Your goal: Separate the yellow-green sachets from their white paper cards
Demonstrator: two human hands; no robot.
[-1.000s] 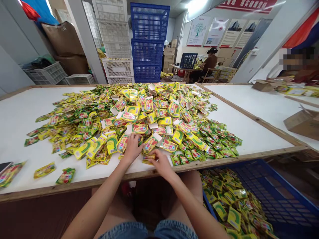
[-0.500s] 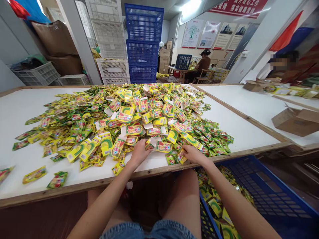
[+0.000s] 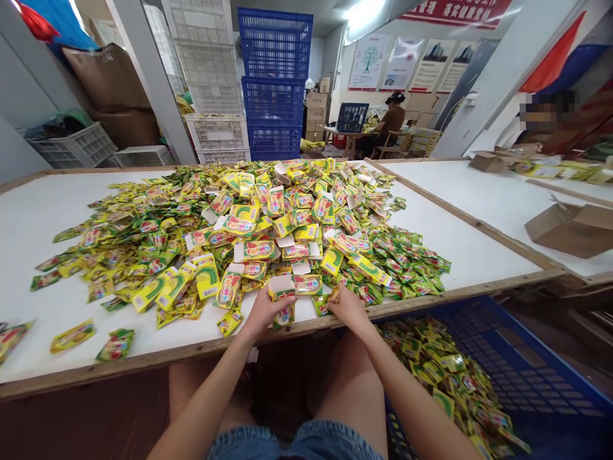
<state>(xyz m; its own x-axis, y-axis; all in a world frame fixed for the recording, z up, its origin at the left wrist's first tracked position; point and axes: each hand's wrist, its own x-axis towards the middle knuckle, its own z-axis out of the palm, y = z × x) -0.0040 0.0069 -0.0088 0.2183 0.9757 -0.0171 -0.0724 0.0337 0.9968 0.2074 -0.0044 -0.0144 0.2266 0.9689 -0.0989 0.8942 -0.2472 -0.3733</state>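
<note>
Near the table's front edge, my left hand [image 3: 262, 312] is closed around a small yellow-and-green candy box [image 3: 282, 289] whose pale flap stands up at the top. Below that box, a green packet [image 3: 284, 317] shows by my thumb. My right hand [image 3: 348, 308] is closed, pinching a small candy packet [image 3: 334, 296] partly covered by the fingers. Between the hands lie another box [image 3: 307, 284] and a green sachet [image 3: 318, 305]. Behind them spreads a big heap of yellow boxes and green and yellow packets [image 3: 153, 239], several boxes with flaps open.
A wooden rim [image 3: 201, 351] borders the white table [image 3: 29, 223]. Below right is a blue crate [image 3: 536, 370] holding packed boxes. A cardboard box [image 3: 569, 230] stands on the right-hand table. Stacked blue crates [image 3: 275, 48] rise behind, and two other people sit farther off.
The box in my left hand has turned, its flap now pointing up and its front towards me. My right hand has moved left, closer to the left hand, with a packet in its fingers.
</note>
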